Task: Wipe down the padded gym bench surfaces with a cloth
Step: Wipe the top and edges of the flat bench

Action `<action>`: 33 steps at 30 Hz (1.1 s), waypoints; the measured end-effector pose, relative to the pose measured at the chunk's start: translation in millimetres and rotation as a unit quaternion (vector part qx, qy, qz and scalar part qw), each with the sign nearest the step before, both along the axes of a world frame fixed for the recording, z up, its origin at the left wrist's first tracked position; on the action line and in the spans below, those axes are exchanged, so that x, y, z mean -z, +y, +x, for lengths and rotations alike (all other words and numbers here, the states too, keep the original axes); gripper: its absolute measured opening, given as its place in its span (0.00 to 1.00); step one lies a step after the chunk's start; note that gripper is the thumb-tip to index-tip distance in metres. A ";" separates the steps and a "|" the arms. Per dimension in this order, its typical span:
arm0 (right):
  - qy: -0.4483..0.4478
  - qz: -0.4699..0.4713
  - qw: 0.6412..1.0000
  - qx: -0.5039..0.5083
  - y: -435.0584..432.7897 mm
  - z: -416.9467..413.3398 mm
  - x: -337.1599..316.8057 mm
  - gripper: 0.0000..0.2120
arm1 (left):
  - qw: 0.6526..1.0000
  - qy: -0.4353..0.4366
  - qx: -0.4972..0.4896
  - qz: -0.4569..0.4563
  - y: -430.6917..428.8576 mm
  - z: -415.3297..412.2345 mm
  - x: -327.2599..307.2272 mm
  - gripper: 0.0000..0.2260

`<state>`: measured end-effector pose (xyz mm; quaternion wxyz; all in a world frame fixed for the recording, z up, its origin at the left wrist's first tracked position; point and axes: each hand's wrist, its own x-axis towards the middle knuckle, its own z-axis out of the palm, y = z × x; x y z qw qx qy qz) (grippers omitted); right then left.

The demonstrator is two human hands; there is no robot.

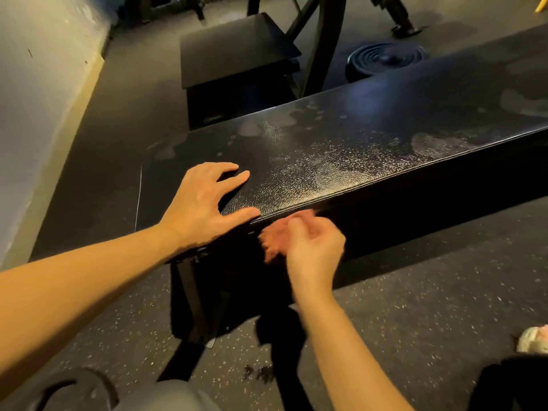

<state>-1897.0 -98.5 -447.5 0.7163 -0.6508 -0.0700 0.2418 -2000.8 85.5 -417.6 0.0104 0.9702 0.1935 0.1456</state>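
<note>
Shining with smudgy wet patches, the black bench (341, 149) has the flat, open left hand (204, 203) on it, while the blurry right hand (311, 247) squeezes a fuzzy orange cloth (274, 237).

Left hand (204, 203) on bench (370, 143)

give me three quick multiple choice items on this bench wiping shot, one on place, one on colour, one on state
1. Where does the left hand rest?
A. flat on the bench pad
B. on the floor
C. on the wall

2. What colour is the cloth?
A. blue
B. orange-pink
C. white

3. How does the pad top look?
A. smudged with pale marks
B. torn open
C. covered by a towel

Answers: 1 A, its palm and spread fingers lie on the pad's near end. 2 B, that colour shows in the blurred right hand. 3 A, pale blotches dot the black surface.
</note>
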 end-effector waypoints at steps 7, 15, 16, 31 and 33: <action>0.012 -0.030 0.999 -0.001 -16.4 34.2 -2.4 0.09 | 1.000 0.002 -0.002 -0.010 -1.0 -1.3 -1.4 0.35; -0.019 -0.071 0.992 -0.099 4.3 -29.7 -6.4 0.11 | 1.000 0.003 -0.003 -0.009 0.7 0.0 0.7 0.34; -0.025 -0.075 0.989 -0.125 4.1 -38.8 -8.6 0.10 | 1.000 0.004 -0.002 -0.007 0.7 -0.1 0.3 0.34; -0.135 -0.114 0.978 -0.115 0.1 -12.6 1.3 0.04 | 1.000 0.009 -0.007 -0.009 0.4 -1.9 1.4 0.34; -0.149 -0.158 0.976 -0.016 -13.1 28.2 5.0 0.07 | 1.000 0.010 -0.009 -0.013 -0.2 -2.1 0.3 0.34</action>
